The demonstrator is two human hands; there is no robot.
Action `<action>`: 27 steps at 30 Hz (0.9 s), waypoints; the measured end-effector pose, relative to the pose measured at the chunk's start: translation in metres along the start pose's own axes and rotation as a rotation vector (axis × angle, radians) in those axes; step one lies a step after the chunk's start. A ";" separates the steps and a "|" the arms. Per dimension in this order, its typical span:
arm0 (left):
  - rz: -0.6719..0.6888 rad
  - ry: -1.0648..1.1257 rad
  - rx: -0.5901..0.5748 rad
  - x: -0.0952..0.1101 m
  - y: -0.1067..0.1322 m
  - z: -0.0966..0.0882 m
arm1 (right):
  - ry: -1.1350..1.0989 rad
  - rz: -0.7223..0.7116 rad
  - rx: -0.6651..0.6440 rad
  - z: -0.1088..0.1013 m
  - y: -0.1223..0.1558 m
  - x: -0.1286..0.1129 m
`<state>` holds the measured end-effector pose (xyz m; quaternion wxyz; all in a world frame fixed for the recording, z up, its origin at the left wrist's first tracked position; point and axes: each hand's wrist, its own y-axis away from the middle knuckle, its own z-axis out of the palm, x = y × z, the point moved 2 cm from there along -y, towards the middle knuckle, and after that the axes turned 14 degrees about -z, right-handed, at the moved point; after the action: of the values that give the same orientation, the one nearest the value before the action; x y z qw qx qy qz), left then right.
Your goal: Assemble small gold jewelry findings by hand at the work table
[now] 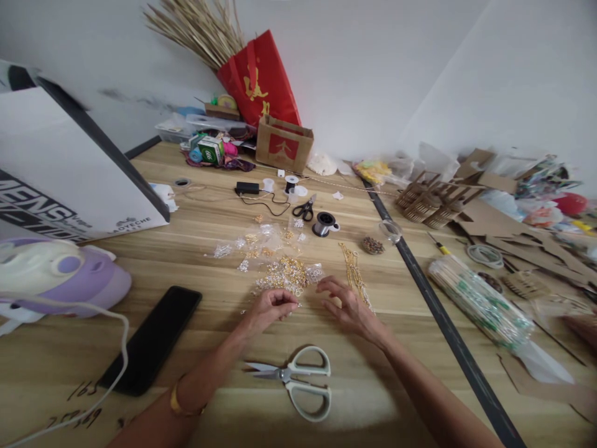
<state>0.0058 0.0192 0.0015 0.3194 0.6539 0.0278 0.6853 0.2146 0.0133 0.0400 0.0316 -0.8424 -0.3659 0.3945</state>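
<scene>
My left hand [270, 308] rests on the wooden table [196, 249] with its fingers curled and pinched together at the near edge of a pile of small gold and silver beads [289, 274]. What the pinch holds is too small to make out. My right hand [345, 305] lies just right of it, fingers spread and slightly bent, next to several gold chains [354, 274]. Grey-handled scissors [298, 379] lie open on the table between my forearms. A gold bangle [180, 404] is on my left wrist.
A black phone [152, 339] lies left of my arm, beside a purple and white device [60, 277] with a white cord. Farther back are black scissors [304, 210], wire spools [323, 223], a red bag [261, 78] and a brown bag [282, 144]. Cardboard pieces [489, 218] and a bag of sticks [480, 302] lie at right.
</scene>
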 end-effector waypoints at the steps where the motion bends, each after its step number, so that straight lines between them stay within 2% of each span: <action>1: 0.004 0.004 0.004 0.000 0.000 0.000 | 0.054 -0.030 0.024 -0.002 0.003 0.000; 7: 0.041 -0.003 0.021 0.003 0.001 0.001 | 0.116 -0.035 0.042 -0.003 0.015 -0.011; 12: 0.085 -0.080 0.021 0.006 0.002 0.002 | -0.027 -0.006 0.055 0.011 0.007 -0.023; 21: 0.150 -0.133 0.041 0.009 0.004 0.002 | -0.091 -0.040 0.069 0.031 0.001 -0.033; 27: 0.079 -0.059 -0.026 0.007 0.004 0.004 | -0.145 0.047 0.081 0.039 -0.002 -0.025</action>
<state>0.0082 0.0182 0.0098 0.3011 0.6703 -0.0165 0.6781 0.1763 -0.0100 0.0301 0.0299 -0.8180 -0.3311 0.4694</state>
